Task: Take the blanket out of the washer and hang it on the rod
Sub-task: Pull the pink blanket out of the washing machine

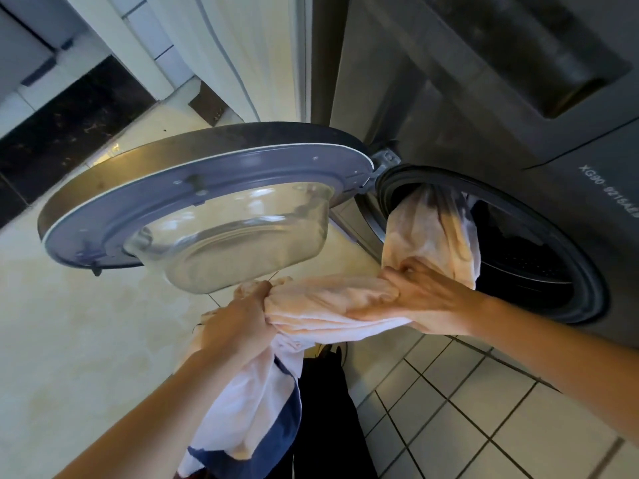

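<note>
A pale peach blanket (428, 233) hangs out of the grey front-loading washer (518, 143) through its round opening. My right hand (425, 299) grips the blanket just in front of the drum mouth. My left hand (238, 319) clutches another stretch of it further left, below the open door. Between the two hands the blanket (332, 305) runs as a bunched rope. A white and navy part of the cloth (256, 409) droops below my left hand. The far end stays inside the dark drum. No rod is in view.
The washer door (193, 202) with its clear glass bowl stands swung open to the left, just above my left hand. Dark clothing (325, 409) lies on the floor below. White tiles (484, 409) cover the floor at right, and cream flooring (69, 323) at left.
</note>
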Action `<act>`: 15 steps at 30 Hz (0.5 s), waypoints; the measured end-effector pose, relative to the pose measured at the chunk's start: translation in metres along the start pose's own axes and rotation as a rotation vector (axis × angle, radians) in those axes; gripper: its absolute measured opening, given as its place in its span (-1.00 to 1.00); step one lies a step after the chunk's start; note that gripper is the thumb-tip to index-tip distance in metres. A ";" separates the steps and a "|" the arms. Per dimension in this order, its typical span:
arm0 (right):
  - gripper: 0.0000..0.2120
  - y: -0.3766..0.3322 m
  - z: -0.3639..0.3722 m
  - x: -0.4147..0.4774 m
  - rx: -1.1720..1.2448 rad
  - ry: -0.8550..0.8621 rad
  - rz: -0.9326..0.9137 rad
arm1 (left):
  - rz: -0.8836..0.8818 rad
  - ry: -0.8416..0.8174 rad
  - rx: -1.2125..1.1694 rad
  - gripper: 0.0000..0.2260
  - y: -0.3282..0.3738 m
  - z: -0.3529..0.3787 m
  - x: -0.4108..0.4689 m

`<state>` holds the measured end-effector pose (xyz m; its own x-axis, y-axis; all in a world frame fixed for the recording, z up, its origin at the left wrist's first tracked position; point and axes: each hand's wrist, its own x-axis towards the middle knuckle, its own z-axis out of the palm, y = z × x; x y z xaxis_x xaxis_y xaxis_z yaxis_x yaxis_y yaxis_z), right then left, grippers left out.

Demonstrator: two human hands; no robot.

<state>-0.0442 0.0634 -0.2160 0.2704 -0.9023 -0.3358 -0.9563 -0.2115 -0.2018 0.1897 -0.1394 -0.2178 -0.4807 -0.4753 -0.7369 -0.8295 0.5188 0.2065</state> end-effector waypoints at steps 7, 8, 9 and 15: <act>-0.11 -0.008 0.010 0.012 -0.104 -0.101 0.117 | 0.042 -0.033 0.079 -0.59 0.006 0.000 0.001; -0.16 -0.011 0.013 0.016 -0.089 -0.141 0.137 | 0.047 -0.041 0.077 -0.55 0.007 0.001 0.001; -0.23 -0.015 0.015 0.022 -0.078 -0.152 0.162 | 0.040 -0.044 0.072 -0.52 0.009 0.003 0.002; -0.43 -0.043 -0.014 0.055 0.061 -0.183 0.325 | -0.107 -0.009 0.080 -0.50 0.025 0.014 0.001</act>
<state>0.0107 0.0174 -0.2132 -0.0251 -0.8357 -0.5486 -0.9886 0.1023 -0.1105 0.1725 -0.1169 -0.2219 -0.3875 -0.5251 -0.7577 -0.8507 0.5203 0.0745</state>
